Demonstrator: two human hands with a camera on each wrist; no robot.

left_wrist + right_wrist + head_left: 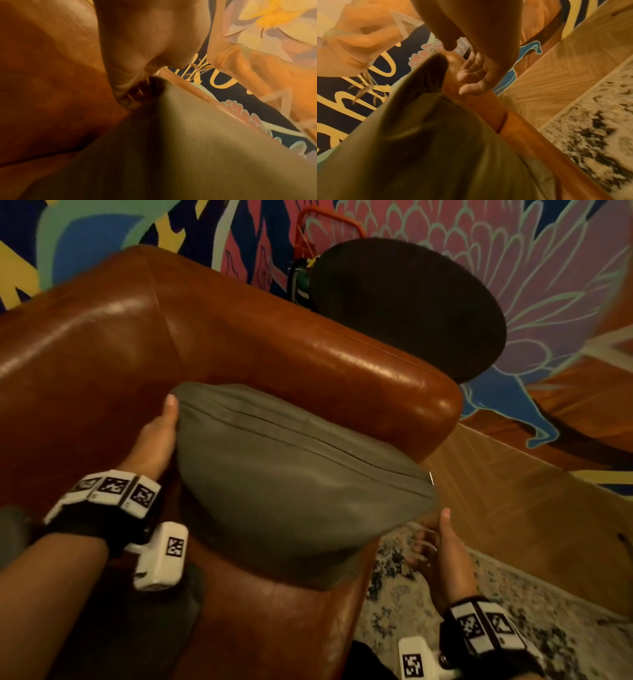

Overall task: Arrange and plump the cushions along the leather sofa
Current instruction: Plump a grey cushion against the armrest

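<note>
Hands (157, 436) flanking grey cushion (294, 484) ends.

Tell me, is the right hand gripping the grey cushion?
No, the right hand is open beside the grey cushion, fingers loose and off the fabric.

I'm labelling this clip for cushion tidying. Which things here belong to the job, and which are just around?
Job: grey cushion, leather sofa, left hand at its left end, right hand open by its right corner.
Around: dark round chair, patterned rug, mural wall.
</note>
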